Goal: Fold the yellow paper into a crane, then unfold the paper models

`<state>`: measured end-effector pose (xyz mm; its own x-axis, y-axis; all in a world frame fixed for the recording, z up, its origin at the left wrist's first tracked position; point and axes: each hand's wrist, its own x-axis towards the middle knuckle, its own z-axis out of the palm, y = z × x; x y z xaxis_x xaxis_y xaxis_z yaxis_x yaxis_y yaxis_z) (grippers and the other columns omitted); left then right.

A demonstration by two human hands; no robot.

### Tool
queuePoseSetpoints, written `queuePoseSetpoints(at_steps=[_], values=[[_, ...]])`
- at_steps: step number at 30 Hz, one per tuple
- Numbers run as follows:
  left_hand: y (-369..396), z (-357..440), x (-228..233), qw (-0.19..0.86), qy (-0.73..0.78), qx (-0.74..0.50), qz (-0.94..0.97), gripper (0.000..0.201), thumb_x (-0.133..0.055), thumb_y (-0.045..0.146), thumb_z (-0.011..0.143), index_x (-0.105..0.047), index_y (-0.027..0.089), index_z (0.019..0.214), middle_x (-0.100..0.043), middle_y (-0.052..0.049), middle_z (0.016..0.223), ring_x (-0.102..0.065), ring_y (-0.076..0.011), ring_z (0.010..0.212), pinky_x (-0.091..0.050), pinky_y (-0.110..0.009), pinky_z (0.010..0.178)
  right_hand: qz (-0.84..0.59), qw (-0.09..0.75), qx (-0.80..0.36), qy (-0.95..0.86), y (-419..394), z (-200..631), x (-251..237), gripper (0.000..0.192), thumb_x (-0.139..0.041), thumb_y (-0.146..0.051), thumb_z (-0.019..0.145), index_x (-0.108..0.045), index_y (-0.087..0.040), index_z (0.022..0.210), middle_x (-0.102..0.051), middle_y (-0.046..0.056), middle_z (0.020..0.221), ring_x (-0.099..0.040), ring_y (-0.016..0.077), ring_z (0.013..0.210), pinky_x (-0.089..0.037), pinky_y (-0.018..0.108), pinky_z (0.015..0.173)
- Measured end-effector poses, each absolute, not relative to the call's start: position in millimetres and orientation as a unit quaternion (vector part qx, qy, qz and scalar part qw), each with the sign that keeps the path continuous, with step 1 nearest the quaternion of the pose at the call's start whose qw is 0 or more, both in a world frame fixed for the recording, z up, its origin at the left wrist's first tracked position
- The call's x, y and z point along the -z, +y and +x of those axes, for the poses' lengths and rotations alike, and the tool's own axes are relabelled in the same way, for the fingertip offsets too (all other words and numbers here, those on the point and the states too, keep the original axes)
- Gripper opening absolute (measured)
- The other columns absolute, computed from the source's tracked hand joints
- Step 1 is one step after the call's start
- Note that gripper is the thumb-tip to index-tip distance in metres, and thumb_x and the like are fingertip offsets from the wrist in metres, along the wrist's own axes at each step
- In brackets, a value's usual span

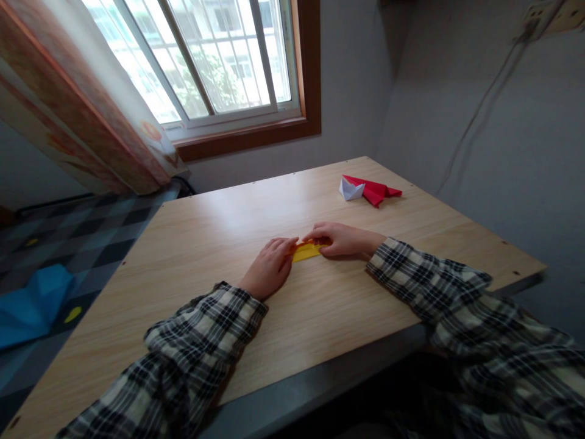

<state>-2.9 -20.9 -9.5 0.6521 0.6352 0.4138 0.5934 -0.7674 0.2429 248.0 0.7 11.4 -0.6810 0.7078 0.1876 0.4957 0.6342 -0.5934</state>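
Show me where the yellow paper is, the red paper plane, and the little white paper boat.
yellow paper (305, 251), head view, on its bare middle between the hands
red paper plane (375, 189), head view, on its upper wing
white paper boat (350, 190), head view, on its near side

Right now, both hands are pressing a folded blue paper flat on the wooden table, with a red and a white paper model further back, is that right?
Not quite: the head view shows the folded paper is yellow, not blue. Both the left hand and right hand press it on the wooden table, with the red paper model and white paper model further back.
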Motion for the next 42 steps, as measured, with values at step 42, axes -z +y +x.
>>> queuePoseSetpoints(at_steps=[42], values=[[-43.8, 8.0, -10.5, -0.153, 0.407, -0.145, 0.889, 0.023, -0.049, 0.026, 0.100, -0.070, 0.021, 0.092, -0.071, -0.008, 0.091, -0.062, -0.0263, 0.093, -0.045, -0.050, 0.096, -0.421, 0.186, -0.021, -0.888, -5.1, 242.4, -20.2, 0.026, -0.053, -0.016, 0.086, -0.079, -0.018, 0.085, -0.071, 0.006, 0.086, -0.056, 0.0173, 0.077, -0.035, 0.034, 0.073]])
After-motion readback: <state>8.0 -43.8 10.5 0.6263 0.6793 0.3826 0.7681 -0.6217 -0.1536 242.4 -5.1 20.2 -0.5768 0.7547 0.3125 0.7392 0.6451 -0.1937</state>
